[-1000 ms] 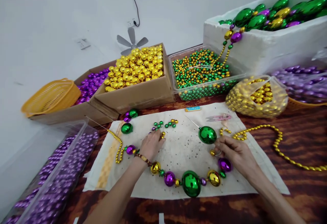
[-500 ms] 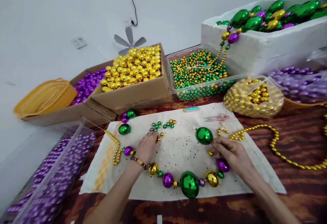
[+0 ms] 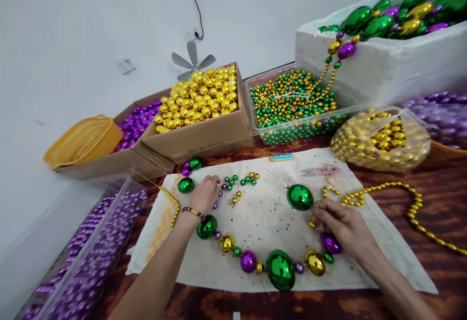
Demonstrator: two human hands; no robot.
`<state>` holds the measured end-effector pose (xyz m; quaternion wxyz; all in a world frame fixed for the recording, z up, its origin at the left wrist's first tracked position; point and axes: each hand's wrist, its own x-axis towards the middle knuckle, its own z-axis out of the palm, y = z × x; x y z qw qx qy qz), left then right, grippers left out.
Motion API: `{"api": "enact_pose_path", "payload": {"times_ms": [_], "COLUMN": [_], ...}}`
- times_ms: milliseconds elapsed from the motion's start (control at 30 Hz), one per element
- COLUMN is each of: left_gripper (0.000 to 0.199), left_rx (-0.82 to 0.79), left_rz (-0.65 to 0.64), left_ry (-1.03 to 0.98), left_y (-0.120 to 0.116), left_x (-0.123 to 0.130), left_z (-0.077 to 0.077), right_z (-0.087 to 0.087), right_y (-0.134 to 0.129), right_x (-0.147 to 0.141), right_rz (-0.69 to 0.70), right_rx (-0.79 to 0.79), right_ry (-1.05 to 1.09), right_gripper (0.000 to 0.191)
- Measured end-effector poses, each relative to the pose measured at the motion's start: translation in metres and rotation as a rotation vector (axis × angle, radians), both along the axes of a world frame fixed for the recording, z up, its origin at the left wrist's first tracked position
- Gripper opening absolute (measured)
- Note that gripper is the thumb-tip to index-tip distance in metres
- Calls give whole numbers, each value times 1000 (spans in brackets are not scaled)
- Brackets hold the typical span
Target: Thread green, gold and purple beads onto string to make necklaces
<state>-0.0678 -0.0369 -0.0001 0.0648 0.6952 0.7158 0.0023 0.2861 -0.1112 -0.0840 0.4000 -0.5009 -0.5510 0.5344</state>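
Observation:
My right hand (image 3: 339, 220) pinches the bead string just behind a large shiny green bead (image 3: 299, 197). A thin needle (image 3: 276, 178) sticks out of that bead's far side. The strung beads curve across the white cloth (image 3: 255, 222), with a big green bead (image 3: 280, 270) at the front, gold beads (image 3: 314, 262) and purple ones (image 3: 248, 261). My left hand (image 3: 204, 194), wearing a beaded bracelet, has its fingers curled down beside small loose purple beads (image 3: 215, 205); whatever they hold is hidden. A loose green bead (image 3: 186, 185) lies left of it, and small green beads (image 3: 247, 181) to its right.
Pink-handled snips (image 3: 321, 170) lie on the cloth's far right. Behind stand a carton of gold beads (image 3: 199, 137), a clear tub (image 3: 302, 128) and a white foam box (image 3: 350, 72). A bin of purple beads (image 3: 91, 242) is at left, a gold bead chain (image 3: 414, 218) at right.
My left hand has moved left and slightly back, away from the small gold beads, uncovering purple ones. My right hand still holds the string by the green bead. The whole view has shifted slightly.

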Motion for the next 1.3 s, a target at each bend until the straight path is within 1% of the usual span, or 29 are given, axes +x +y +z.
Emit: {"api": "enact_pose_path", "payload": {"times_ms": [100, 200, 300, 367, 400, 433, 467, 500, 567, 600, 633, 700, 767, 867, 967, 1067, 1300], "left_gripper": [21, 18, 12, 11, 12, 14, 16, 19, 22, 22, 21, 17, 17, 21, 24, 23, 18], "left_rx": [-24, -17, 1, 31, 53, 66, 60, 32, -83, -150, -204, -263, -287, -299, -298, -281, -265], "left_rz": [-51, -73, -52, -18, 12, 45, 77, 105, 136, 138, 139, 146, 143, 120, 103, 111, 169], "left_ry": [-77, -163, -224, -250, -315, -439, -624, -856, -1336, -1514, -1648, -1816, -1904, -1983, -2008, -2005, -2071], "left_y": [-2, 2, 8, 8, 7, 5, 2, -1, -8, -12, -15, -20, -22, -23, -24, -24, -23], "left_x": [-4, -2, -3, -3, -2, 1, 6, 13, 31, 41, 52, 70, 84, 95, 100, 104, 109], "left_z": [-11, -17, -18, -15, -11, -7, -3, 2, 13, 18, 21, 25, 26, 23, 21, 21, 18], "right_z": [0, -2, -4, -4, -3, -2, 0, 2, 9, 13, 16, 24, 31, 37, 40, 41, 44], "right_y": [1, 1, 1, 1, 1, 2, 3, 3, 4, 5, 5, 4, 2, -1, -2, -3, -4], "right_x": [-1, 0, 1, 1, 1, 0, -1, -2, -3, -3, -2, 1, 5, 11, 13, 13, 9], "right_rz": [6, 7, 9, 9, 10, 17, 25, 36, 54, 60, 63, 64, 66, 53, 32, 12, 31], "right_rx": [8, 1, 1, 8, 13, 20, 31, 44, 84, 110, 138, 189, 226, 271, 307, 327, 357], "right_ry": [-5, -15, -10, -6, -9, -18, -31, -47, -73, -86, -102, -147, -200, -268, -329, -368, -360], "right_gripper": [24, 24, 25, 25, 25, 25, 25, 25, 25, 24, 24, 23, 22, 22, 22, 20, 21]}}
